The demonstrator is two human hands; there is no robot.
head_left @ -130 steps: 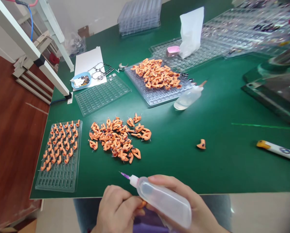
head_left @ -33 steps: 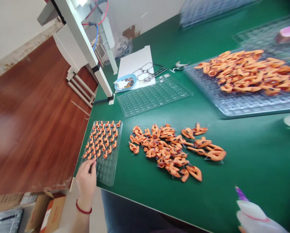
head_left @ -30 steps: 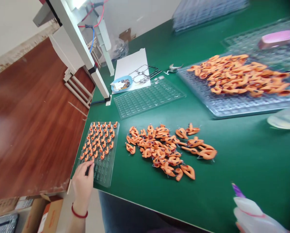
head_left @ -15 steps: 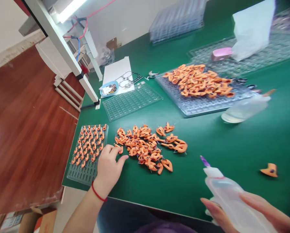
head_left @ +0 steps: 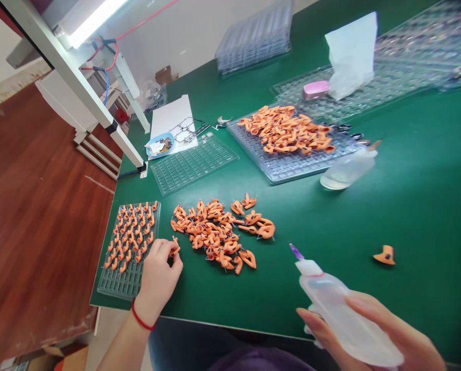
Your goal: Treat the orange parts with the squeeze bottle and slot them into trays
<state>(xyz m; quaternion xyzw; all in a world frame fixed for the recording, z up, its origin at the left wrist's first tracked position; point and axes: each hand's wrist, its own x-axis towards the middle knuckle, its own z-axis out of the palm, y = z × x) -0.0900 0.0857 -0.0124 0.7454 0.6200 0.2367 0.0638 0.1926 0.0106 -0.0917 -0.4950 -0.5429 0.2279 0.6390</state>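
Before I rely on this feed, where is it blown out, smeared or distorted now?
Head view, top left: the lamp burns out white. Head view, upper right: the clear trays look smeared, and the picture's right edge darkens. Head view, left: the white post leans, likely lens distortion or camera tilt. Head view, lower left: the left hand and its orange piece read clearly.
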